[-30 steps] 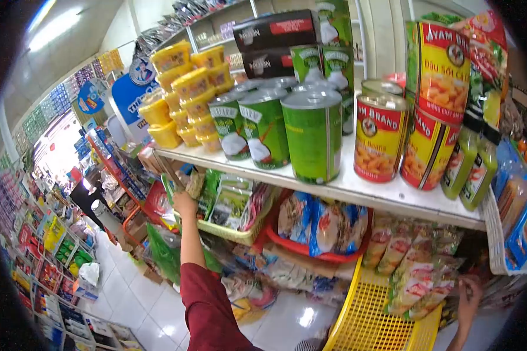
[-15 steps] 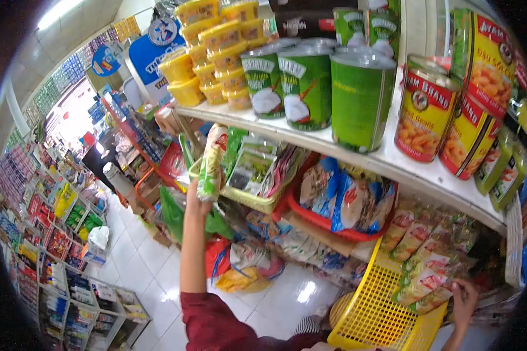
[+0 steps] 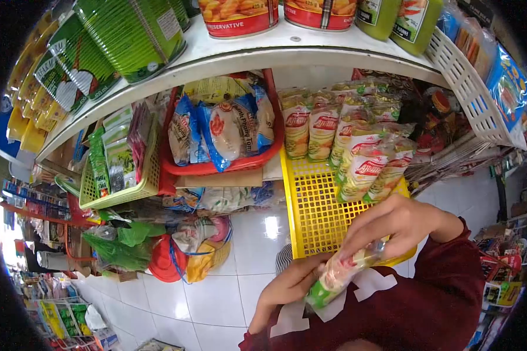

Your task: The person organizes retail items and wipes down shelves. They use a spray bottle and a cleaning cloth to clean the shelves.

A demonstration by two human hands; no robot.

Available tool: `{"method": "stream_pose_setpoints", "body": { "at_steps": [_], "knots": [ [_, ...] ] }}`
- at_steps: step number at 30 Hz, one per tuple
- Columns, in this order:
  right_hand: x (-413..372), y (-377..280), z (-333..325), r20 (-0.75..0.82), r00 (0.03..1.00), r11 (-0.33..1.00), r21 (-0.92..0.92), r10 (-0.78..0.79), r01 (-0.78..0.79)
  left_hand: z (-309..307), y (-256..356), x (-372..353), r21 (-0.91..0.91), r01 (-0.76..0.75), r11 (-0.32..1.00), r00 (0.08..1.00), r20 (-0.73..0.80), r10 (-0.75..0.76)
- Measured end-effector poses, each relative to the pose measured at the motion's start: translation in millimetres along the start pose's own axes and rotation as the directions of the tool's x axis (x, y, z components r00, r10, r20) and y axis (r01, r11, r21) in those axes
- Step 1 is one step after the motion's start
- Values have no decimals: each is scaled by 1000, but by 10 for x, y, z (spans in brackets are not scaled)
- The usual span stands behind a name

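Observation:
Close to my body I hold a bottle (image 3: 341, 275) with a green lower part and a clear top, tilted between both hands. My left hand (image 3: 293, 282) has its fingers against the bottle's lower left side. From above, my right hand (image 3: 395, 225) wraps round its top end. Just beyond, a yellow perforated basket (image 3: 319, 205) holds several similar bottles (image 3: 369, 167) in clear wrap with red labels, standing in rows.
A white shelf (image 3: 228, 61) above bears green cans (image 3: 132, 35), red-labelled cans (image 3: 240, 17) and green bottles. Below it are a red basket (image 3: 222, 168) of blue packets and a pale green basket (image 3: 120, 199). Bags (image 3: 170, 257) lie on the tiled floor at left.
The view has swung right and down. My left hand has brought the bottle from beside the pale basket to my body, and my right hand has left the basket's bottles and taken hold of it.

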State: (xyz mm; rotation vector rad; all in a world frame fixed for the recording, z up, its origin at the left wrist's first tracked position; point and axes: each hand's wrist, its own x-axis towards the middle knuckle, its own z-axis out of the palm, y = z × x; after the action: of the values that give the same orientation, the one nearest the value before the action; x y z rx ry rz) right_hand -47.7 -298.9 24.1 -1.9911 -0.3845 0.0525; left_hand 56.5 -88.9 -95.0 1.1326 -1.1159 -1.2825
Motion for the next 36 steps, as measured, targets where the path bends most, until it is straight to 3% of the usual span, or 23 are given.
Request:
{"method": "stream_pose_setpoints", "body": {
  "at_steps": [2, 6, 7, 10, 12, 14, 17, 20, 23, 25, 28, 30, 32, 33, 35, 36],
  "knots": [
    [-2, -36, -78, -54, 999, 995, -100, -9, 4, -31, 157, -14, 218, 17, 976, 989, -149, 17],
    [103, 65, -159, -239, 971, 958, -278, -2, -66, -73, 136, 6, 311, 25, 950, 866, -482, 135],
    [162, 171, -174, -310, 948, 930, -364, -65, -55, -74, 124, 2, 315, 40, 948, 859, -496, 128],
    [481, 313, -378, -185, 979, 796, -576, 91, -183, -68, 84, -16, 329, 89, 940, 843, -527, 105],
    [690, 540, -476, -123, 977, 735, -644, 173, -211, -61, 57, -25, 290, 113, 950, 847, -528, 60],
    [837, 881, -567, -111, 968, 780, -574, 227, -249, -60, 26, -23, 296, 120, 948, 837, -543, 64],
    [957, 1095, -667, -260, 911, 562, -722, 321, -404, -62, -36, -33, 343, 129, 930, 807, -581, 102],
    [959, 1292, -783, -220, 944, 88, -965, 244, -247, -65, -124, -70, 319, 168, 933, 803, -593, 58],
    [981, 1413, -819, -214, 942, 106, -963, 257, -247, -86, -209, -130, 343, 215, 914, 840, -543, 6],
    [919, 1283, -812, -208, 972, 233, -945, 111, -228, -103, -262, -167, 445, 240, 863, 886, -464, -8],
    [735, 867, -768, -251, 940, 469, -875, -231, -118, -88, -291, -176, 186, 260, 948, 906, -387, -172],
    [414, 378, -684, -366, 911, 639, -750, -189, -169, -92, -327, -153, 155, 294, 943, 929, -279, -244],
    [12, 181, -599, -497, 821, 732, -665, -282, -151, -54, -225, -119, 12, 337, 941, 919, -222, -327],
    [-212, 139, -548, -563, 763, 767, -626, -316, -144, -67, -275, -108, 148, 275, 950, 953, -169, -250],
    [-721, 202, -404, -760, 581, 813, -518, -293, -267, -56, -275, -112, 99, 362, 927, 922, -188, -340],
    [-951, 264, -301, -861, 444, 835, -422, -248, -353, -39, -264, -107, 75, 402, 912, 903, -199, -382]
  ]
}}
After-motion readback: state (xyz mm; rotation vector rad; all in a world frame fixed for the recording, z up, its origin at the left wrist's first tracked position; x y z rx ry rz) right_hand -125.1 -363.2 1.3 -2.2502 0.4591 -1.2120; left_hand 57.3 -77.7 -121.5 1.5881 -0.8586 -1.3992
